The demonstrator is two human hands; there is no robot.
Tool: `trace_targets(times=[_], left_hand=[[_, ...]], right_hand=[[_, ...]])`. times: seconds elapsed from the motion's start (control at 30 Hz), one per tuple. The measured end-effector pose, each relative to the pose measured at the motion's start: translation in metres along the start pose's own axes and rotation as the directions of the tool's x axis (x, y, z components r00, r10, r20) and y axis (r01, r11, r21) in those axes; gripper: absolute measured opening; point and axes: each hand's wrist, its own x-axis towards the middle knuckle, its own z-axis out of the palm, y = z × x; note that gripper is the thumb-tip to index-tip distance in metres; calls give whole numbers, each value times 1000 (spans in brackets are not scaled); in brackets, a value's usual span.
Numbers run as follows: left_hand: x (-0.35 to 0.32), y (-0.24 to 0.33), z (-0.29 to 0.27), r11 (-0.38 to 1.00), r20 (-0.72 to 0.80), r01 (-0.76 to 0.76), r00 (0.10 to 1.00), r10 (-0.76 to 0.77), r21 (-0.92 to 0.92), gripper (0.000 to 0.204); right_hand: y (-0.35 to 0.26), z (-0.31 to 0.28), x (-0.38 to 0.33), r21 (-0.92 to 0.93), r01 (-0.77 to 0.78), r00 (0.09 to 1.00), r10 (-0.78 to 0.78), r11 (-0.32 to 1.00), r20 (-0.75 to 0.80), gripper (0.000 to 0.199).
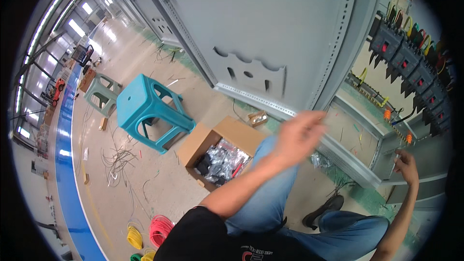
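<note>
My left hand (300, 137) is raised over my knee, in front of the lower edge of the grey cabinet door (270, 24). Motion smears its fingers, so I cannot see whether they hold anything. At the far right, my right hand (407, 166) is closed in a pinch beside the lower frame of the open cabinet (425, 152). Something thin and pale shows at its fingertips, too small to name. Above that hand, a row of black circuit breakers (405, 63) with red switches is mounted inside the cabinet, with coloured wires at the top.
An open cardboard box (193, 151) of bagged parts stands by my left leg. Behind it are a turquoise stool (137, 97) and a grey stool (100, 94). Coils of pink wire (161, 229) and yellow wire (135, 237) lie at lower left. Wire scraps (118, 160) litter the floor.
</note>
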Motion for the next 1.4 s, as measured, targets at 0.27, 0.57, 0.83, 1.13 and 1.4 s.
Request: trace_targets(times=[0.27,0.57,0.83,1.13,1.4], left_hand=[[-293,-164,-220,476,-399,570,817,-417,670,36],[-373,-165,-215,526,141,201,830,-539,827,54],[-380,-203,-239,586,456,146,490,-743,797,32],[-166,-157,-494,239,-30,13,997,70,971,57],[-93,-183,-589,-209,-297,221,827,-478,953,54]], right_hand=[[14,35,-53,-20,-109,983,111,994,147,43],[-34,88,-94,-13,-87,979,88,996,183,43],[-71,136,-140,-8,-87,992,88,996,85,44],[-54,169,-200,81,-114,992,109,990,59,43],[-37,199,-207,95,-231,973,230,968,23,45]])
